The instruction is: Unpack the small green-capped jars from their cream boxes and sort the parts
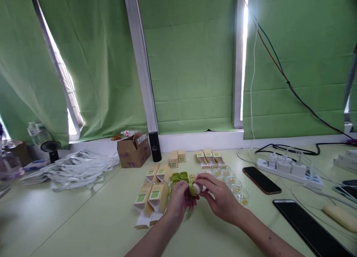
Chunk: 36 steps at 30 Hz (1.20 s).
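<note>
Just above the table, my left hand (pixel 179 198) is closed around a small olive-green cup-like piece (pixel 192 190). My right hand (pixel 220 198) pinches a white rounded piece (pixel 198 188) against the green one; whether it sits inside cannot be told. Behind my hands lie several green square cups (pixel 180 176) and small yellowish pieces (pixel 192 177). To the right of them are rows of clear plastic domes (pixel 236 185), some with a yellow bit inside. Left of my left hand, open tan cartons (pixel 157 195) with green labels lie with their flaps out.
More tan cartons (pixel 208 158) stand farther back. A brown cardboard box (pixel 133 153) and a black cylinder (pixel 155 147) are near the wall. White strips (pixel 80 171) are heaped at left. Phones (pixel 261 180), a tablet (pixel 309 227) and a loaded power strip (pixel 290 171) with cables occupy the right.
</note>
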{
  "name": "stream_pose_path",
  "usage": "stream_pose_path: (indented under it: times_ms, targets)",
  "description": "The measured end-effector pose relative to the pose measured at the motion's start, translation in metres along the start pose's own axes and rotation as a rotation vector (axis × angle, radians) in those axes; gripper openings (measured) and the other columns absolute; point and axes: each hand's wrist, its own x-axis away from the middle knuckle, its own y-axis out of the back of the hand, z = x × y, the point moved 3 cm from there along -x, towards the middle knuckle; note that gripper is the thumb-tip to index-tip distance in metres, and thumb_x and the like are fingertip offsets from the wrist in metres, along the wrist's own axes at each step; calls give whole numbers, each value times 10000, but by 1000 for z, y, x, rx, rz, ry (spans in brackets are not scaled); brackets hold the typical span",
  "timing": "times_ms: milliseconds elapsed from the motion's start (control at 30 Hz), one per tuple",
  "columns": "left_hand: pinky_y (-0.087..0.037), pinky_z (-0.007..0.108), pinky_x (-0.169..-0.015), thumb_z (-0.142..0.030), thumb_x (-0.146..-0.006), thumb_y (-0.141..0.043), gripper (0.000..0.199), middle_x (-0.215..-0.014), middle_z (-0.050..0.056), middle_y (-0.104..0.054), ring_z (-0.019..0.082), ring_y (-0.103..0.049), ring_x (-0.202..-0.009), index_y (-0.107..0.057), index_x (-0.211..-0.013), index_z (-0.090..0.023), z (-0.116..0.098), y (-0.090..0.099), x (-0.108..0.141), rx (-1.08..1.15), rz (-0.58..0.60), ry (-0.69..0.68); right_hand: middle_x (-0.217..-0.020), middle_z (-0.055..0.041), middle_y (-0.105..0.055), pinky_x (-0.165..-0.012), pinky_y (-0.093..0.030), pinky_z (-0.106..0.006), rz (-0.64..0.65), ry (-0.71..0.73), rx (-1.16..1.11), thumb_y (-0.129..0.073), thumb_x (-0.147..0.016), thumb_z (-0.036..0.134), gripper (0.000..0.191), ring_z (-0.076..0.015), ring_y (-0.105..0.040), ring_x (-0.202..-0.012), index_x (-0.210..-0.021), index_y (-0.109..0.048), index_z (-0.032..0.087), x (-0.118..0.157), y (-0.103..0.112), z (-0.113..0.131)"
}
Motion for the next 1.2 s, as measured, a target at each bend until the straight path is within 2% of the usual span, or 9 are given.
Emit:
stream_pose_path:
  times_ms: [167, 300, 433, 533, 700, 900, 1033, 1100, 1200]
  targets:
    - [-227, 183, -310, -688, -753, -685, 510, -511, 61, -684, 112, -485, -301, -487, -710, -220, -4, 0, 1, -14, 7, -31, -1243, -100, -669, -775, -645, -375, -145, -296, -558, -641, -959, 321, 224, -240, -701, -1019, -1175, -659, 259, 2, -4, -15]
    - [-238, 180, -334, -696, -771, -686, 536, -491, 44, -659, 91, -460, -315, -474, -670, -214, -7, 5, -1, -27, -28, -113, -1119, -81, -747, -854, -634, -447, -220, -475, -1031, -778, -872, 470, 372, -237, -740, -923, -1144, -680, 237, 4, -13, -29]
    - [-294, 177, -381, -673, -764, -727, 523, -523, 17, -651, 86, -475, -382, -512, -713, -199, -8, 7, -1, -27, -43, -220, -1066, -85, -785, -910, -614, -416, -308, -623, -1304, -886, -762, 476, 446, -224, -765, -900, -1077, -731, 201, 8, -21, -37]
    - [-320, 181, -407, -664, -765, -741, 520, -546, 9, -653, 88, -487, -414, -518, -738, -195, -9, 7, -1, -44, -39, -265, -963, -83, -803, -868, -621, -348, -341, -728, -1404, -922, -731, 432, 404, -199, -776, -826, -977, -753, 159, 10, -25, -38]
    - [-329, 187, -428, -638, -792, -732, 496, -573, 2, -657, 86, -486, -435, -507, -758, -198, -10, 7, 0, -75, -50, -301, -887, -82, -805, -792, -637, -308, -380, -802, -1424, -933, -725, 402, 381, -192, -777, -768, -932, -760, 134, 10, -26, -34]
    - [-389, 214, -492, -587, -863, -685, 427, -661, 8, -666, 104, -525, -523, -531, -797, -194, -13, 6, 1, -177, -69, -389, -919, -96, -800, -816, -632, -337, -343, -770, -1336, -898, -759, 455, 425, -205, -771, -799, -980, -755, 122, 10, -26, -35]
    - [-526, 294, -721, -500, -917, -656, 320, -891, 63, -698, 174, -647, -799, -610, -936, -184, -18, 4, 8, -360, -121, -556, -1033, -102, -786, -818, -627, -381, -403, -716, -1105, -920, -705, 482, 513, -239, -753, -884, -1050, -735, 152, 10, -24, -37]
    - [-536, 348, -838, -457, -951, -618, 288, -1032, 98, -694, 214, -654, -945, -627, -1057, -189, -20, 2, 13, -496, -133, -641, -1036, -106, -782, -810, -627, -404, -428, -682, -966, -913, -696, 509, 533, -256, -742, -897, -1057, -723, 166, 10, -23, -38]
    - [-531, 377, -861, -412, -981, -576, 307, -1186, 128, -654, 234, -631, -1002, -611, -1204, -204, -22, -2, 21, -698, -140, -735, -1016, -104, -773, -806, -625, -419, -416, -604, -777, -846, -772, 530, 494, -270, -734, -911, -1100, -699, 192, 11, -23, -35]
